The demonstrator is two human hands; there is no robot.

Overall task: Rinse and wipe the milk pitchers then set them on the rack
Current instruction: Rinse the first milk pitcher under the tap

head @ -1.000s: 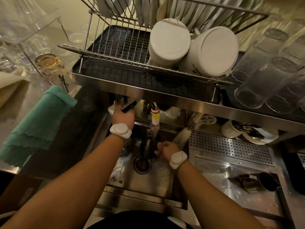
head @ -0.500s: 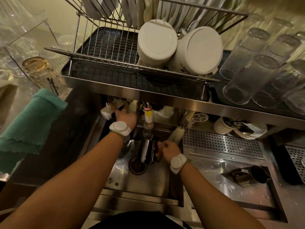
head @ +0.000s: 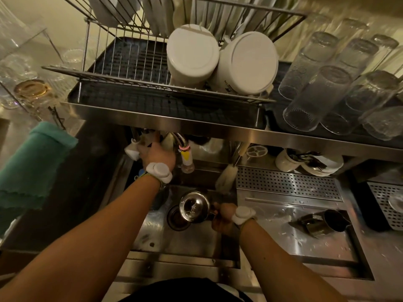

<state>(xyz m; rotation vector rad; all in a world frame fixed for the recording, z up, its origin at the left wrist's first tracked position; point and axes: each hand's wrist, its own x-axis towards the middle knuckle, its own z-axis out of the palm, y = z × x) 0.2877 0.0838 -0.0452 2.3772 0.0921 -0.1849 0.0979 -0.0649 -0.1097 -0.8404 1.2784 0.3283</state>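
Note:
My right hand (head: 222, 216) grips the handle of a steel milk pitcher (head: 194, 207), held upright over the sink (head: 187, 238) near the drain, its open mouth facing up. My left hand (head: 156, 152) reaches up under the shelf edge and holds the tap handle beside the faucet spout (head: 186, 158); its fingers are partly hidden. A second steel pitcher (head: 322, 221) lies on its side on the wet drainboard at the right. The wire dish rack (head: 135, 62) sits on the shelf above the sink.
Two upturned white containers (head: 220, 59) and plates fill the rack's right and back. Stacked glasses (head: 333, 83) lie at the right. A teal cloth (head: 32, 166) hangs at the left. A brush (head: 226, 177), a perforated drain tray (head: 287, 184) and dishes with cutlery (head: 309, 162) sit behind the drainboard.
The pitcher has moved down and away from the faucet, turning so its mouth faces up. My left hand stays at the tap. The camera has shifted slightly.

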